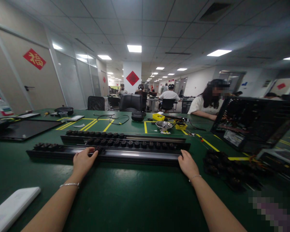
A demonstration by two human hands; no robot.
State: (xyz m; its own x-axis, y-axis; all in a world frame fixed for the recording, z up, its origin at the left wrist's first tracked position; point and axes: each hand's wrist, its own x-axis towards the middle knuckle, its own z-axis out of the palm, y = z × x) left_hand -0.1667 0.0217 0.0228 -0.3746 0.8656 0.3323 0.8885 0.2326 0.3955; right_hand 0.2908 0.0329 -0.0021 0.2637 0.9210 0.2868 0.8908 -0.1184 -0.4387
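A long black channel rail (pixel 137 154) lies across the green table in front of me. My left hand (pixel 83 161) pinches a small black roller piece (pixel 99 150) that sits in the channel. The fingers partly cover this piece. At the rail's right end, my right hand (pixel 188 163) is closed over the edge, with thumb and fingers gripping it. Several black roller pieces (pixel 45 146) stand in the left end of the same rail. Just behind it lie more black rails (pixel 154 139), with a row of similar roller pieces (pixel 123 143) along them.
To the right are a pile of black roller pieces (pixel 222 166), an open computer case (pixel 253 122) and a metal-cased unit (pixel 280 164). Farther back stand a metal bowl (pixel 163 125) and a yellow tray (pixel 158 117). A white box (pixel 14 206) lies front left. A co-worker (pixel 207 100) sits across the table.
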